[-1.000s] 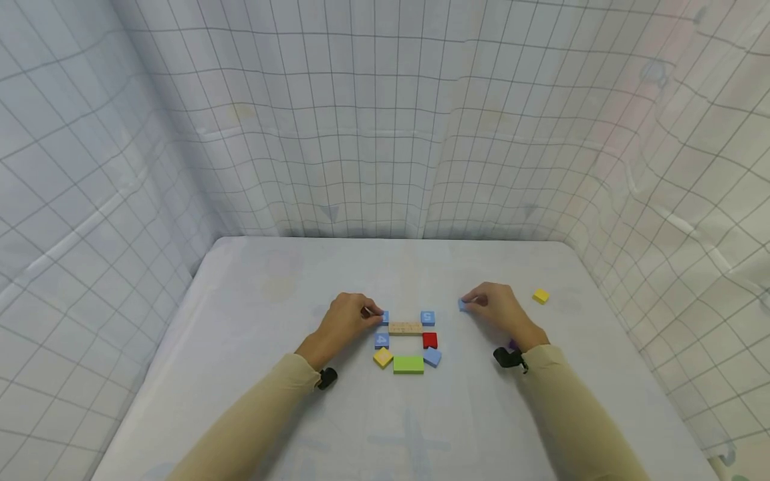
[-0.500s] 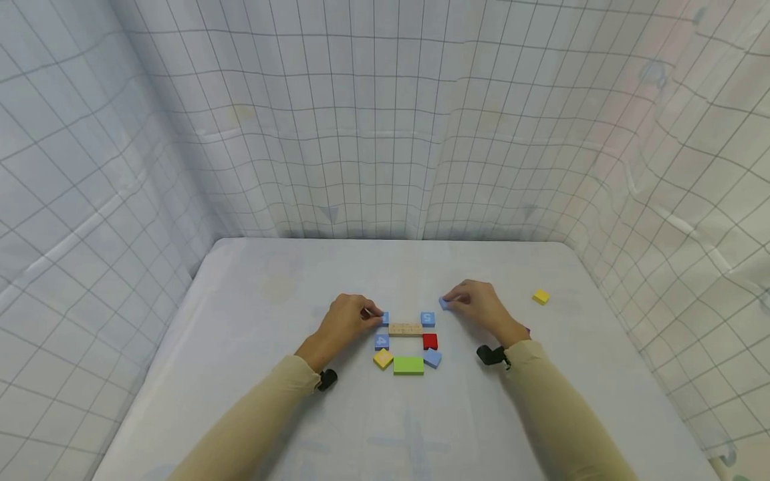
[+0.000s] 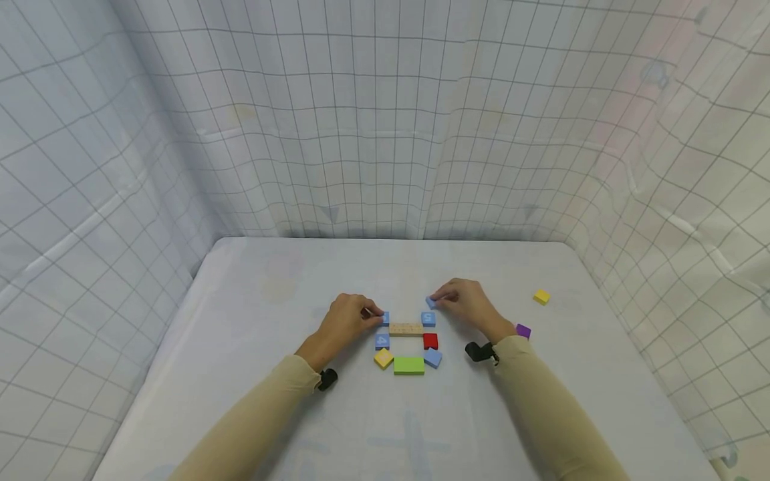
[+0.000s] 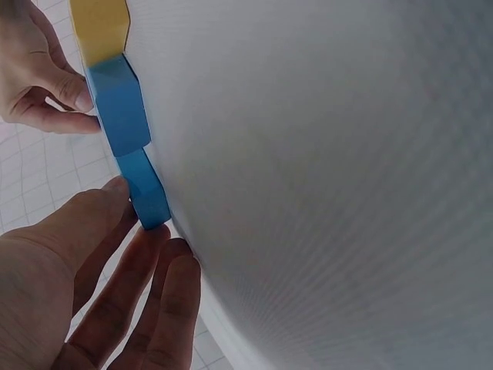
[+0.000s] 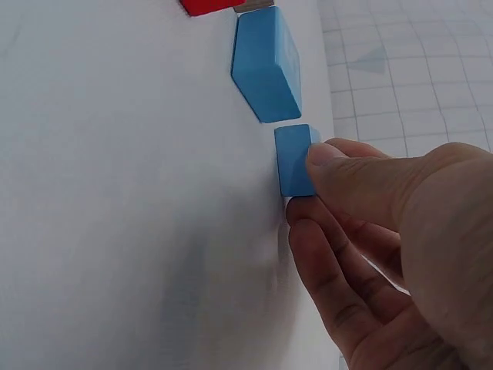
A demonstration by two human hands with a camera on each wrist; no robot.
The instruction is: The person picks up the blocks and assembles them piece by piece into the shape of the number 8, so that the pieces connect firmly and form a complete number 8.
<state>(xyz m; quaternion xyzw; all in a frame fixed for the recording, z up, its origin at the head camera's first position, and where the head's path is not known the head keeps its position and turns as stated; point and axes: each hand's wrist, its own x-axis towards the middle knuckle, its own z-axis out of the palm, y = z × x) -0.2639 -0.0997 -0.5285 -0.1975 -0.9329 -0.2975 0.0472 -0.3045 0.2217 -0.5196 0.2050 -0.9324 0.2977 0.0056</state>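
Between thumb and fingers my left hand pinches a blue block at the far left corner of a ring of blocks. Nearer me, a blue block marked 4 touches it, with a yellow block following. My right hand pinches another blue block just beyond the blue block marked 5; a small gap parts the two in the right wrist view. A wooden block spans the ring between its sides. My fingers partly hide both held blocks.
A green block forms the near side of the ring, with a tilted blue block and a red block along the right. Farther right lie a purple block and a yellow block. Gridded white curtains surround the table.
My right hand has moved left with its blue block, up to just behind the block marked 5. The purple block has come into fuller view. My left hand has stayed put.
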